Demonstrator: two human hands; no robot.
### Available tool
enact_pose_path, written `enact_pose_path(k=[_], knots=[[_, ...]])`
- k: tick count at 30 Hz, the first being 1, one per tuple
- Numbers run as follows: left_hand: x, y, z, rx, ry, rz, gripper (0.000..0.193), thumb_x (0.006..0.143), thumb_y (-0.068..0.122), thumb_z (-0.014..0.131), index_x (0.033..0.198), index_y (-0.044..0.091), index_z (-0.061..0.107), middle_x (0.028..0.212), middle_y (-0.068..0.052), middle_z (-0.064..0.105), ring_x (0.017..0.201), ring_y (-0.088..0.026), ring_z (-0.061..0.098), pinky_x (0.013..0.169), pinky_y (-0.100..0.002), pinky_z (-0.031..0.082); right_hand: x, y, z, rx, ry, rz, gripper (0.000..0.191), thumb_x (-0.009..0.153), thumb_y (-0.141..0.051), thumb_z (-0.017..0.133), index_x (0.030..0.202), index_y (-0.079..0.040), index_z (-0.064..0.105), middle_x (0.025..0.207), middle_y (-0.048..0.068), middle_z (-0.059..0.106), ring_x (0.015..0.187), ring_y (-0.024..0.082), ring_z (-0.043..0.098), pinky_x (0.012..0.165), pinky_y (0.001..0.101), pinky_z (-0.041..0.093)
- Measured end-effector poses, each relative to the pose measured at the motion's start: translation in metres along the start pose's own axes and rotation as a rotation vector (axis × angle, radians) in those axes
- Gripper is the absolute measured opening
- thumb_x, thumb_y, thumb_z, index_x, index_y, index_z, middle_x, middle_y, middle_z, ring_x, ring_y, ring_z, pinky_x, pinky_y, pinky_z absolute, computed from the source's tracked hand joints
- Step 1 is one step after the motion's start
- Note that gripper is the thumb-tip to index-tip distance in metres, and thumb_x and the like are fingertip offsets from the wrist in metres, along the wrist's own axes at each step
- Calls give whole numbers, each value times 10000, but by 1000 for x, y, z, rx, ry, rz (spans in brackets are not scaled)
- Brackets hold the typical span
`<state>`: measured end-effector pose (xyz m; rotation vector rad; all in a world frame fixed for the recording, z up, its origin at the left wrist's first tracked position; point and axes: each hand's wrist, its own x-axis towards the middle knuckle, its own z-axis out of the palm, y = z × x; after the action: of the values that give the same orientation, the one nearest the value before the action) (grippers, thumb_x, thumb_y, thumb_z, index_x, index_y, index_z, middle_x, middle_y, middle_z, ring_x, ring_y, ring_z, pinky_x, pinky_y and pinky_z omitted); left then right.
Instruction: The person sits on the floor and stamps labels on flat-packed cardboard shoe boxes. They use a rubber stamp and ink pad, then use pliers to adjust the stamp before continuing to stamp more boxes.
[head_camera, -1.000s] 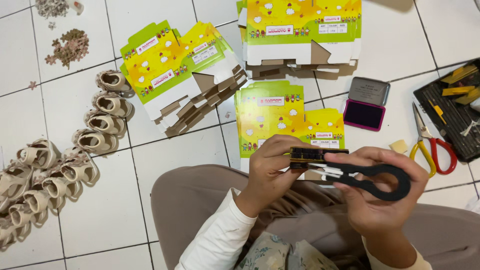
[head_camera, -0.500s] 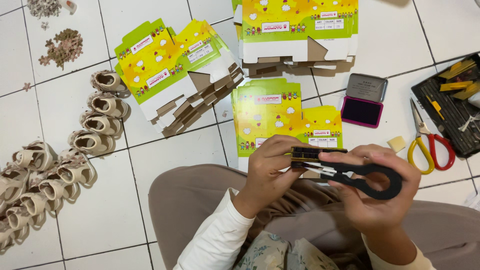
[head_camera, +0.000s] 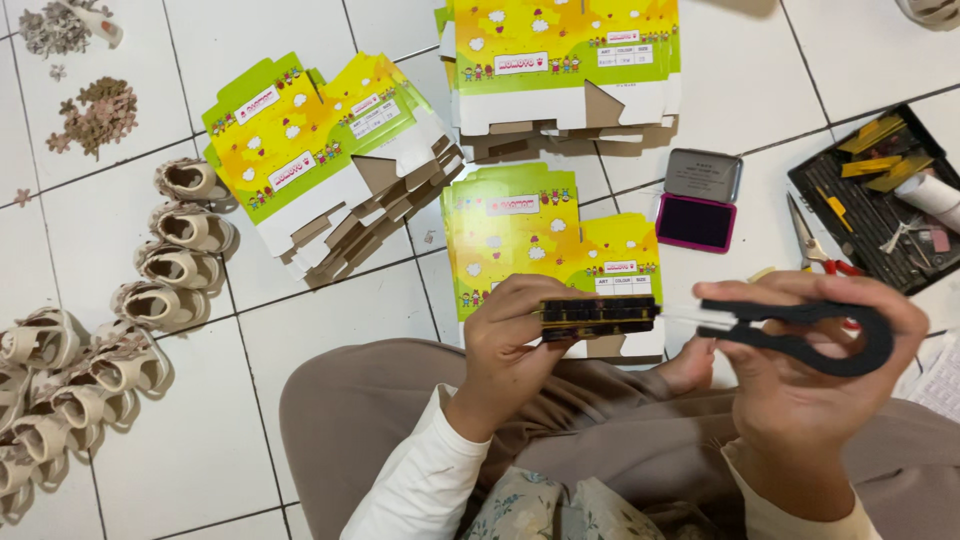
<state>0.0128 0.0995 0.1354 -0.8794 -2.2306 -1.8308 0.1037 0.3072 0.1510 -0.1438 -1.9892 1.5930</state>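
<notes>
My left hand (head_camera: 505, 345) grips a long dark stamp bar (head_camera: 598, 315) with gold markings, held level above my lap. My right hand (head_camera: 800, 385) holds black looped tweezers (head_camera: 800, 330), their pale tips touching the bar's right end. Right under the hands lies a flat yellow-green carton (head_camera: 530, 235) on the white tiled floor (head_camera: 340, 320). An open purple ink pad (head_camera: 697, 200) sits just beyond the carton's right side.
Stacks of flat yellow-green cartons lie at centre left (head_camera: 320, 150) and top (head_camera: 560, 60). A row of small beige shoes (head_camera: 150, 290) runs down the left. A black tray of tools (head_camera: 885, 195) and red-handled scissors (head_camera: 815, 250) are at the right. Brown flower pieces (head_camera: 95, 115) lie upper left.
Both hands stay together on the bar and tweezers; the view has shifted slightly, with the floor items drifting up in the frame.
</notes>
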Motion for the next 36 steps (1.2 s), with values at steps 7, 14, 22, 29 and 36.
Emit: enact_pose_path(k=[7,14,22,29,36], knots=[[1,-1,-1,17,14,32,267,791,-10,809,1046,63,775,1062,-49,759,1014,-231,712,888,-336,585,-2,5,0,-14,-56,-36,599,997,51,770,1337,-79,294,1084,242,730,937,269,740,895,330,528],[-4,-1,-1,64,58,54,304,750,-26,805,1040,59,774,1055,-45,758,1009,-232,709,886,-338,593,14,-5,5,-17,-102,-21,621,846,120,712,1255,-70,285,1063,267,732,852,257,738,775,337,581],[-6,-5,1,8,59,63,312,741,-46,811,1037,46,782,1022,-45,753,984,-231,706,881,-335,591,13,-8,2,329,-33,254,670,913,48,729,1431,-46,315,1189,278,639,1169,340,702,1023,404,582],[-8,-4,3,-18,64,52,320,730,-51,820,1030,51,780,1030,-44,752,980,-225,701,884,-330,593,13,-1,-3,592,46,233,716,987,-100,806,1486,-74,294,1146,277,687,1099,305,713,1003,439,593],[-8,-2,2,-1,68,65,312,729,-46,821,1016,70,787,1037,-37,753,991,-225,707,907,-334,597,2,-13,-5,45,-69,14,659,1084,-123,755,1482,-92,231,1079,291,707,953,304,734,1005,390,559]])
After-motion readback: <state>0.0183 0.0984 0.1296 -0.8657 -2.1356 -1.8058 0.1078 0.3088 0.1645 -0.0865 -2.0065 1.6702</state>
